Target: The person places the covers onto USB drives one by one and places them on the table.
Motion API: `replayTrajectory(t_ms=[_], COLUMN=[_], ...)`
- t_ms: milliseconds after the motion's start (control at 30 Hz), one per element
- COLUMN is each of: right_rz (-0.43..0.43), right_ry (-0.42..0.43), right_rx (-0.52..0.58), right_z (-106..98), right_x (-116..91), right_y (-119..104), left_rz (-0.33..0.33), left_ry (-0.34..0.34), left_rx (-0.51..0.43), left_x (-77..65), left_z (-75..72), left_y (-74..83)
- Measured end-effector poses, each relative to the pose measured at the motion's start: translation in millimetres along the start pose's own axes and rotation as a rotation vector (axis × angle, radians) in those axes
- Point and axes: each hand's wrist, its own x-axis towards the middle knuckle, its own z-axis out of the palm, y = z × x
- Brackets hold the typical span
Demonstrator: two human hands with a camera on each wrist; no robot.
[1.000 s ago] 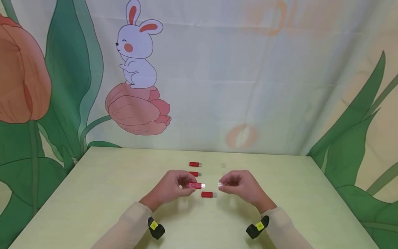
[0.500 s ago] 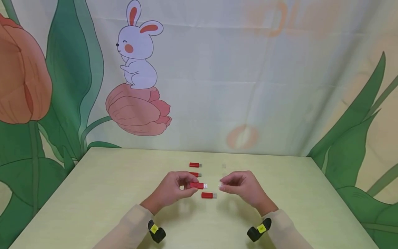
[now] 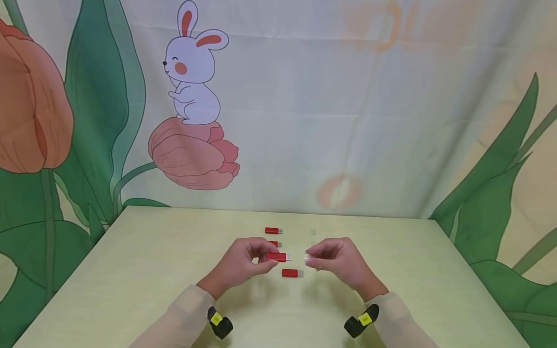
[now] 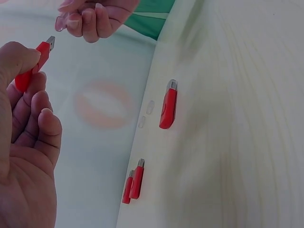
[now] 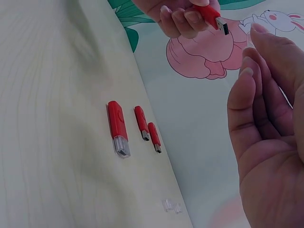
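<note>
My left hand [image 3: 245, 261] pinches a red USB stick [image 3: 277, 257] between thumb and fingers, above the table. Its bare metal plug [image 4: 51, 42] points toward the other hand. Opposite it, my right hand [image 3: 339, 258] pinches a small clear cap [image 4: 60, 23] at the fingertips. A short gap separates plug and cap. Below the hands lies a second red USB stick [image 3: 289, 273], with a clear cap [image 5: 122, 148] over its plug. Farther back lie two red USB sticks [image 3: 272, 231] with uncovered plugs; the nearer one is partly hidden by my left hand in the head view.
Two loose clear caps [image 5: 167, 204] lie on the pale wooden table [image 3: 174, 241] at the back right. A printed curtain [image 3: 283, 121] with a rabbit and flowers hangs behind the table's far edge. Each wrist wears a black camera [image 3: 221, 326].
The held USB stick has shifted slightly right. My right hand and its cap have moved very little. The things lying on the table have stayed in place.
</note>
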Motion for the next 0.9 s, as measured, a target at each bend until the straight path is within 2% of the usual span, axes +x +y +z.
replayTrajectory(t_ms=[433,900], right_rz=[-0.022,-0.044], right_ry=[-0.031,-0.071], right_rx=[0.016,0.049], right_z=[2.2,6.9], right_x=[0.1,0.0], right_y=[-1.2,-7.2], left_rz=[0.02,0.084], left_ry=[-0.017,-0.03], left_rx=[-0.008,-0.012], left_x=[2.6,3.2], left_z=[3.3,7.5], left_y=[2.9,7.2])
